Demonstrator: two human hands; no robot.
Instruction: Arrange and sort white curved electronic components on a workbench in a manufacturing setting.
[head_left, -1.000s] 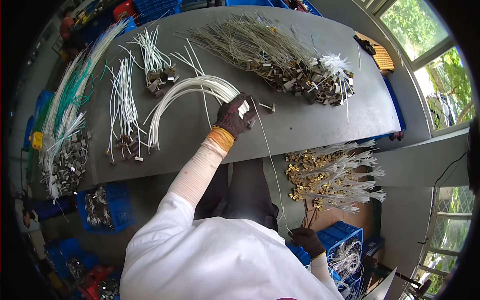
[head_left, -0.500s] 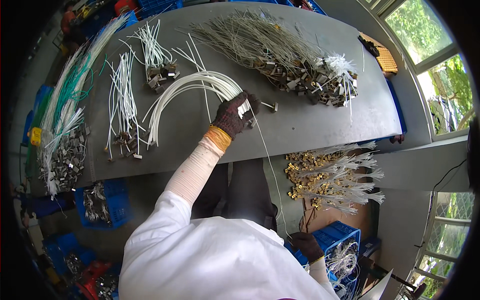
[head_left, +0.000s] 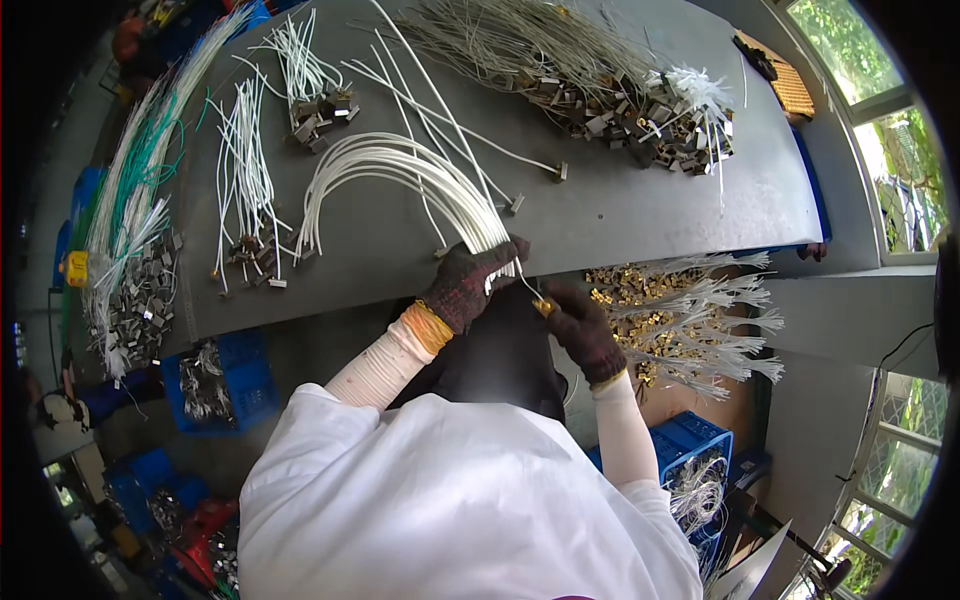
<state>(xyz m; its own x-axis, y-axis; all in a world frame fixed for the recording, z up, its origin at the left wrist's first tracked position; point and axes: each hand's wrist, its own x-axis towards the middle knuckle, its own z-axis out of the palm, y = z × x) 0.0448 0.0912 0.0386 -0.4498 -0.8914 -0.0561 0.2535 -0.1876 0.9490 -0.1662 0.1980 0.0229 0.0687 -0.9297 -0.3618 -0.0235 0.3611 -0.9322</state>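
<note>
Left hand grips the white wire bundle at the bench edge, right hand pinches one wire's brass terminal; risk: pulling could drag neighbouring wires off, or the terminal slips from gloved fingers.
</note>
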